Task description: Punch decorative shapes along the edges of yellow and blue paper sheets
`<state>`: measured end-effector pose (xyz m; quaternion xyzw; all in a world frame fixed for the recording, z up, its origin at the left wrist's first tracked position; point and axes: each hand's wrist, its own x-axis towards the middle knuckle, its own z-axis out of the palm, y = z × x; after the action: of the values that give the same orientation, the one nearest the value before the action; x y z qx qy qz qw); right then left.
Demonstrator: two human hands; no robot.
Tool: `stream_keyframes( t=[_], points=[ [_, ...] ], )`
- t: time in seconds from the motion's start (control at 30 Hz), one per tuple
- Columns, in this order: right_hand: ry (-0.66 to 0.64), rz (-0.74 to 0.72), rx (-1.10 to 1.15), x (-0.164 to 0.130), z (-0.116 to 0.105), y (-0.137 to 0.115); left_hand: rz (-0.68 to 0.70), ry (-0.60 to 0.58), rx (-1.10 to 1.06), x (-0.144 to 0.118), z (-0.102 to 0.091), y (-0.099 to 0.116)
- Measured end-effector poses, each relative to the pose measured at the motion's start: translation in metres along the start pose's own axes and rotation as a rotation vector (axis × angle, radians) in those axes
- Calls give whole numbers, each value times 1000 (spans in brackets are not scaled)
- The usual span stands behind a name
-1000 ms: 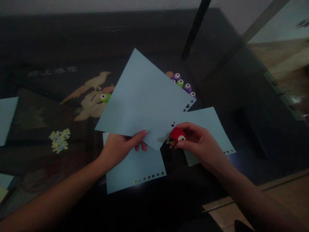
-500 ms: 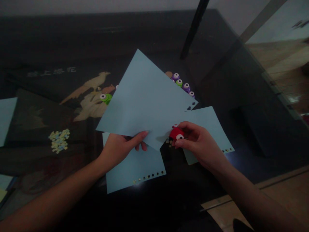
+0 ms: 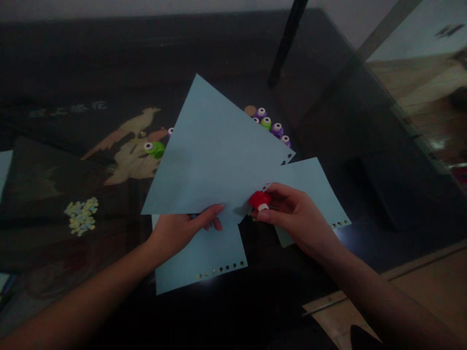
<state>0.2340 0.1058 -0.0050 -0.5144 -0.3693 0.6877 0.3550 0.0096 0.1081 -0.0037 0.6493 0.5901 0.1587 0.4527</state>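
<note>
My left hand point(image 3: 193, 228) pinches the lower edge of a light blue sheet of paper point(image 3: 215, 146), thumb on top and fingers beneath. The sheet is raised above the table and tilted, with small shapes punched along its right edge. In my right hand point(image 3: 288, 209) is a red craft punch point(image 3: 260, 200) with a white button, gripped between thumb and fingers at the sheet's right edge. Whether the paper sits inside the punch's slot is hard to see. Beneath lie two more blue sheets, a lower one point(image 3: 182, 272) and a right one point(image 3: 314, 189), each with a row of punched holes.
Several purple and green punches point(image 3: 277, 129) stand behind the raised sheet, partly hidden. A green punch point(image 3: 156, 148) is at its left. A pile of small paper cutouts point(image 3: 82, 216) lies on the dark glossy table point(image 3: 346, 121). A black post point(image 3: 288, 43) rises at the back.
The red punch has turned in my right hand and shifted slightly left along the paper's edge. The raised sheet has rotated a little, its left corner now lower. The whole view has shifted slightly.
</note>
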Motion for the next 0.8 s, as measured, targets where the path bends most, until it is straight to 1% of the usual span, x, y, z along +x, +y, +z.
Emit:
stream_keyframes(
  t=[0.13, 0.33, 0.5, 0.67, 0.8],
  points=[
    [2, -6, -2, 1, 1, 0, -7, -7, 27, 0, 0, 0],
    [5, -26, -77, -1, 2, -1, -9, 0, 63, 0, 2, -4],
    [2, -9, -66, -1, 2, -3, -48, 20, 61, -1, 4, -3],
    [-16, -10, -68, -1, 2, -3, -21, 10, 74, -2, 4, -6],
    [-26, -13, -74, -1, 1, -3, -64, 6, 96, -3, 3, -8]
  ],
)
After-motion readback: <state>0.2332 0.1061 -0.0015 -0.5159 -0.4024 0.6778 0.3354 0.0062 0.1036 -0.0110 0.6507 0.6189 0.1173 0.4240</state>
